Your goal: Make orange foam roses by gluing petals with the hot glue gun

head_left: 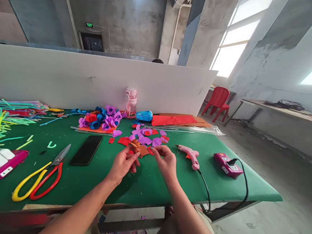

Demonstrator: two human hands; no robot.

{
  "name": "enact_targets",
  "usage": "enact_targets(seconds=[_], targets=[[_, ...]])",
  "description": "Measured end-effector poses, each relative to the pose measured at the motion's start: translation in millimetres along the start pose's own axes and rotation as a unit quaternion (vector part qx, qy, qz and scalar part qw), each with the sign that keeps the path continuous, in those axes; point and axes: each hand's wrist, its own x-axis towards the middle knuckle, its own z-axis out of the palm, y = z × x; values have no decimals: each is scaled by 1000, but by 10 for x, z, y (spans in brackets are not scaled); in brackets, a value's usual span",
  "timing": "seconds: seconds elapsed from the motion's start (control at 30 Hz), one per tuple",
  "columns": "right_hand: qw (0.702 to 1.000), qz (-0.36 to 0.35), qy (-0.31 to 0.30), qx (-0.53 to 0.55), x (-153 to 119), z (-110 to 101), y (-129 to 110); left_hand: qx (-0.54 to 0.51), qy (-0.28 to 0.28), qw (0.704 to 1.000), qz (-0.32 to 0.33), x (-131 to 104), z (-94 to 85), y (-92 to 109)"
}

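My left hand (123, 165) is closed on a brown-orange paper flower (135, 145), its petals sticking up past my fingertips. Opposite it, my right hand (165, 163) has thumb and forefinger pinched together beside a red paper piece (150, 151); whether that piece is between the fingers I cannot tell. A brown paper piece (143, 151) shows between the two hands. Just beyond them lie scattered purple paper petals (145, 140) and several red ones. To the right rests a pink glue gun (190, 155) with its cord trailing over the table edge.
Finished paper flowers (100, 118) are heaped behind left. Scissors (45, 175), a phone (86, 150) and bundles of coloured stems (13, 111) lie leftward. A pink bottle (131, 102), a blue pouch (144, 116) and red sheets (174, 120) line the white board. A power strip (228, 165) sits right.
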Motion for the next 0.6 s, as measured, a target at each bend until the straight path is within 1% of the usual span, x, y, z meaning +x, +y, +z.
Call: enact_targets(seconds=[0.1, 0.3, 0.6], targets=[[996, -68, -2, -64, -36, 16, -51, -3, -5, 1000, -11, -8, 4, 7], [977, -174, -15, -124, -76, 131, -156, -24, -38, 998, -43, -40, 17, 33], [939, -252, -15, -235, -100, 214, -171, 6, -45, 998, -39, -86, -9, -3]])
